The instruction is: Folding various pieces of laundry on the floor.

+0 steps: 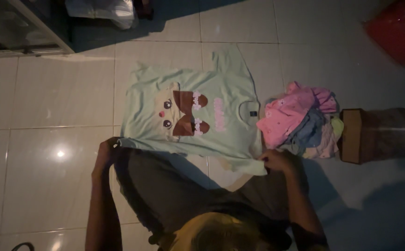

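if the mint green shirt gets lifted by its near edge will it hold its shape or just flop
Probably flop: the mint green shirt lies flat and limp on the tiled floor, its sleeve creased. It looks thin, so likely light. With the left hand and right hand pinching opposite ends of the near edge, the middle would likely sag.

One mint-green T-shirt (202, 116) is spread on the floor. One heap of folded clothes (302, 121) sits beside it, pink on top. One brown box (377, 135), one red bag (395, 32). Two hands: left hand (105, 153), right hand (279, 160).
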